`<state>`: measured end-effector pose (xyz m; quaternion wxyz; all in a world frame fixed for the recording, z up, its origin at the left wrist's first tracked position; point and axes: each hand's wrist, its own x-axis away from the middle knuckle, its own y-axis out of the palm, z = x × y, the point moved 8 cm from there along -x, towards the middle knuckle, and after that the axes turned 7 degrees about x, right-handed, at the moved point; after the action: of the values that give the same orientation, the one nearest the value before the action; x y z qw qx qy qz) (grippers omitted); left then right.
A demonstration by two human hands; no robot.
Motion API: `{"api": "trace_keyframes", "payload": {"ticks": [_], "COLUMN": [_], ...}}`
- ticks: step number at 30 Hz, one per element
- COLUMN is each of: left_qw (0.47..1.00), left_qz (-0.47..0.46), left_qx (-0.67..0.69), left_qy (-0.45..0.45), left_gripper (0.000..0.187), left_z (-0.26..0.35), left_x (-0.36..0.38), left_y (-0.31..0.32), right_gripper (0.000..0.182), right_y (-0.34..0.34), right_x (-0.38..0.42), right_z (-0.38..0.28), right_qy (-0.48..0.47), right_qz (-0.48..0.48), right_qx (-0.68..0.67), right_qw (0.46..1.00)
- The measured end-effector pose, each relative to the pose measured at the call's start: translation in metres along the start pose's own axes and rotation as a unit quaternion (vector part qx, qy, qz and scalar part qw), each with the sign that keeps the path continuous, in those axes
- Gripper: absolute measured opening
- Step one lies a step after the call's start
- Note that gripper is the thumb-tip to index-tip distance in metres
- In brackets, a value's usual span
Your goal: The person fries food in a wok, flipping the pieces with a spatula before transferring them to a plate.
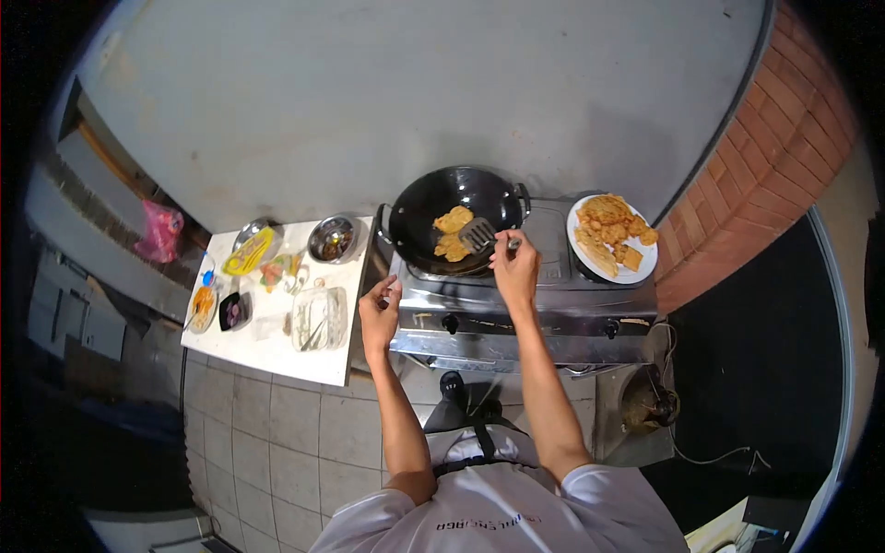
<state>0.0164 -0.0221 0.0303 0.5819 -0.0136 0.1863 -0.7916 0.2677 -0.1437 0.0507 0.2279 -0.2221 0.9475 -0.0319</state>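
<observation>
Side table: white top, left of us; near its right side we see a metal bowl with dark bits in it, and a glass dish closer to us.
Left hand: ours, fingers loosely curled, nothing seen in it; it hangs by the stove's left front corner, nearer to us than the wok's left handle.
Wok: black pan on the left side of the stove, a handle at each side.
Fried pieces: two in the wok, the far one and the near one, close together; we can't tell if they touch. As a pair they line up away from us.
Spatula: slotted blade at the right edges of both pieces; touching or just above, we can't tell. Long axis runs mostly sideways, blade left, handle right, so it crosses the pair's line.
Right hand: ours, closed round the spatula handle at the wok's right front rim.
Hand to pieces: from our right hand they lie left and a little farther off; from our left, to the right and farther off. Right is nearer.
Plate: white, on the stove's right end, right of our right hand, loaded with golden fried food.
</observation>
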Motion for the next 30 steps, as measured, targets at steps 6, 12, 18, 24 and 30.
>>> {"api": "trace_keyframes", "payload": {"ticks": [6,12,18,24,30], "left_qw": [0.998,0.997,0.997,0.999,0.999], "left_qz": [0.06,0.075,0.044,0.019,-0.045], "left_qx": [-0.014,0.007,-0.018,0.009,0.003], "left_qy": [0.002,-0.009,-0.064,-0.044,-0.016], "left_gripper": [0.032,0.033,0.034,0.033,0.032], "left_z": [-0.014,-0.013,-0.012,-0.021,-0.024], "left_x": [0.014,0.019,0.001,-0.048,-0.092], "left_y": [-0.047,-0.066,-0.085,-0.086,-0.059], "right_gripper": [0.018,0.026,0.04,0.041,0.033], "right_y": [0.013,0.048,0.072,0.072,0.078], "right_x": [-0.04,-0.071,-0.101,-0.131,-0.121], "right_z": [-0.03,-0.032,-0.014,0.018,0.057], "right_qy": [-0.104,-0.122,-0.087,-0.029,0.077], "right_qz": [-0.1,-0.176,-0.217,-0.189,-0.23], "right_qx": [0.135,0.253,0.288,0.297,0.155], "right_qw": [0.98,0.943,0.928,0.936,0.958]}}
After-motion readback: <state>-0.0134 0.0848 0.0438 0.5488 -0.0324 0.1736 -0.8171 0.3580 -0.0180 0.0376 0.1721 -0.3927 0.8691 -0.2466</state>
